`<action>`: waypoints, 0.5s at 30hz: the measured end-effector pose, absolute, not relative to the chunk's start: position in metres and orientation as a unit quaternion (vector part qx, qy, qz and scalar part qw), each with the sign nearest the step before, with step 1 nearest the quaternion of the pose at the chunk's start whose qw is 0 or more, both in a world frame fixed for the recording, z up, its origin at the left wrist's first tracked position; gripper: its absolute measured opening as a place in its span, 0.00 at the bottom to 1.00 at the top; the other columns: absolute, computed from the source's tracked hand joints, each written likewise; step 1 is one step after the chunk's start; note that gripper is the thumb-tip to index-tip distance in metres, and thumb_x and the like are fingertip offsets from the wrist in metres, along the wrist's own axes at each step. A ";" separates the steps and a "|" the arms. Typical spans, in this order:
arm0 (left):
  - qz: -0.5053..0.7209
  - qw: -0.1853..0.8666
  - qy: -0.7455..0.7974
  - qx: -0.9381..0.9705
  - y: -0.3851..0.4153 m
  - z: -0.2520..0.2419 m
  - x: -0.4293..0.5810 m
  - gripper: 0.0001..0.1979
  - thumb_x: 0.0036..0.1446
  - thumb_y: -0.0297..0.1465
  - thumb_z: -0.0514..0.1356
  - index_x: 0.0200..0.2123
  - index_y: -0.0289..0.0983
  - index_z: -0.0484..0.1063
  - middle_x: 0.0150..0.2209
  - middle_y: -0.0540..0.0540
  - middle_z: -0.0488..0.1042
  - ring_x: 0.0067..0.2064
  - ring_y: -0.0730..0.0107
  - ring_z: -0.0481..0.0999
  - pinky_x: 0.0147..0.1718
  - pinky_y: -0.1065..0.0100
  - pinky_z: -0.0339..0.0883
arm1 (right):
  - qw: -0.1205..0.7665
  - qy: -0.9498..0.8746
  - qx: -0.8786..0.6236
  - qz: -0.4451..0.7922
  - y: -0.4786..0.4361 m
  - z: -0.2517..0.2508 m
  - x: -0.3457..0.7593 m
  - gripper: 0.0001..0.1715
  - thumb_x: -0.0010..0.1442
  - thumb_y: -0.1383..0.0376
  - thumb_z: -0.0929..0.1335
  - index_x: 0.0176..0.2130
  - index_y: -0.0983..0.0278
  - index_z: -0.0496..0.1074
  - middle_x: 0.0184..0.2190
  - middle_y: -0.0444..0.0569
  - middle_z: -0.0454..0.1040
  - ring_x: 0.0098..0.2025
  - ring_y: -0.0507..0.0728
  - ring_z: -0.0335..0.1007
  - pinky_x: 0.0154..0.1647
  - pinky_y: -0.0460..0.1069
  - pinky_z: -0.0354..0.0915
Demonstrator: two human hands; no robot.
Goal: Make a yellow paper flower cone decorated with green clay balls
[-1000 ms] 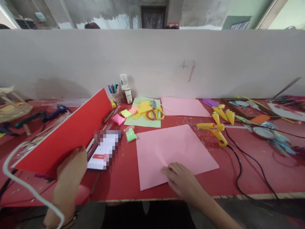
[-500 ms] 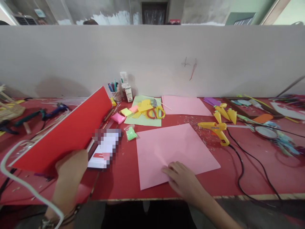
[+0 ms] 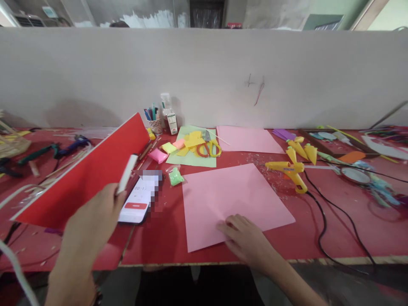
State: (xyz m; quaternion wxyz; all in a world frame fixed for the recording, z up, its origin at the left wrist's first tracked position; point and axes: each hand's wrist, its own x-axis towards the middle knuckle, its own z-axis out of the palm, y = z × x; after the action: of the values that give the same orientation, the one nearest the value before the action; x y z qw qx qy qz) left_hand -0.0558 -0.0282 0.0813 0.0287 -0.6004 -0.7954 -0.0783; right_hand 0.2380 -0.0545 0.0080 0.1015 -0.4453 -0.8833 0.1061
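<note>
A white stick-like object with a dark end (image 3: 128, 173) is held in my left hand (image 3: 95, 212), in front of a tilted red board (image 3: 105, 165). Just right of that hand lies a phone (image 3: 140, 197) with a lit screen. My right hand (image 3: 240, 233) rests on the lower edge of a pink sheet (image 3: 236, 199), its fingers bent and close together on the paper; whether anything is under them cannot be made out.
A yellow glue gun (image 3: 288, 170) with a black cable lies right of the sheet. Behind are scissors (image 3: 208, 148) on green paper (image 3: 204, 161), more pink paper (image 3: 248, 140), colored clay packets (image 3: 158, 155), a pen cup (image 3: 155, 126) and a bottle (image 3: 168, 114).
My left hand has come up and to the right from the red board's lower edge, now with the white object in it. The right hand stays on the pink sheet.
</note>
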 end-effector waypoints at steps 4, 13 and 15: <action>-0.044 -0.099 -0.641 -0.760 -0.037 0.073 -0.002 0.11 0.58 0.31 0.43 0.30 0.37 0.63 0.19 0.51 0.70 0.21 0.68 0.71 0.19 0.73 0.55 | 0.191 -0.816 -0.457 0.298 -0.057 0.027 0.240 0.31 0.50 0.59 0.67 0.52 0.62 0.57 0.39 0.51 0.67 0.38 0.55 0.64 0.39 0.51 0.63; -0.255 -0.062 -0.324 -0.909 -0.066 0.035 0.068 0.23 0.62 0.37 0.33 0.28 0.35 0.62 0.19 0.49 0.71 0.18 0.71 0.68 0.17 0.71 0.55 | 0.336 -0.680 -0.405 0.511 -0.067 0.055 0.218 0.10 0.56 0.62 0.57 0.32 0.65 0.63 0.21 0.43 0.63 0.22 0.48 0.59 0.21 0.43 0.58; -0.240 -0.049 -0.314 -0.917 -0.065 0.040 0.063 0.23 0.62 0.38 0.33 0.27 0.36 0.62 0.18 0.50 0.70 0.17 0.72 0.67 0.16 0.71 0.54 | 0.326 -0.704 -0.399 0.489 -0.068 0.064 0.215 0.08 0.54 0.66 0.57 0.29 0.64 0.62 0.21 0.44 0.65 0.23 0.49 0.61 0.21 0.43 0.60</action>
State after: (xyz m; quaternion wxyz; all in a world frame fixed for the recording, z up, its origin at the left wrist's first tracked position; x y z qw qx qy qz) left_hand 0.0626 -0.0651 0.0403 -0.0486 -0.9174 -0.3136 -0.2399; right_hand 0.2150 -0.0679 0.0643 0.3264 -0.3990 -0.7040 0.4885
